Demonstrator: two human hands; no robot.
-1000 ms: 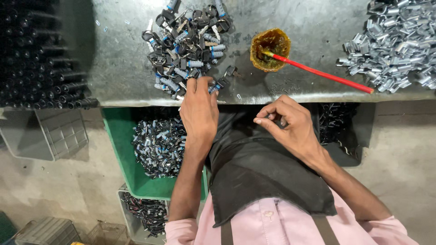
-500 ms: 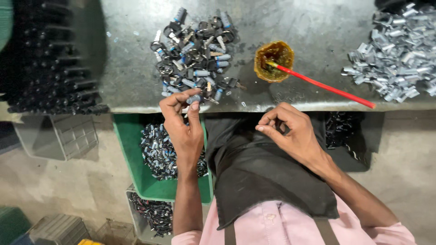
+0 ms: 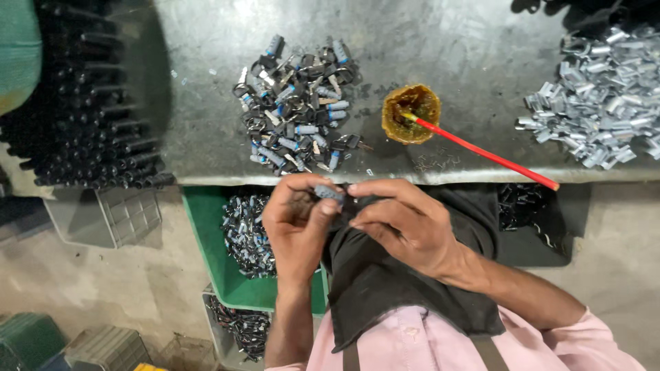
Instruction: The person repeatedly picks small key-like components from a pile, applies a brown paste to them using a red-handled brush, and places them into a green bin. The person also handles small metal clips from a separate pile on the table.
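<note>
Just off the bench's near edge, above the lap and a dark apron, both hands meet over one small part. It is a short grey-blue cylinder that looks like metal: light, stiff, and probably a little slick, so a fingertip pinch across its round body near the ends seems the surest hold; there is nothing soft or fragile to spare. The left hand comes up from below with the wrist nearly straight, palm turned inward, thumb and forefinger closed on the part from the left. The right hand reaches in from the right with the forearm slanting across the apron, fingers curled and pressed together at the tips against the part's other end; whether it holds a second small piece there I cannot tell. Under the hands, below the bench edge, a green bin holds more of the same parts, with another bin lower down. On the bench, just beyond the near edge, lies a pile of dark and blue-grey parts. To its right stands a small cup of amber stuff with a red stick resting in it, its end reaching the near edge. At the far right lies a heap of shiny clips, and black tubes crowd the left end.
</note>
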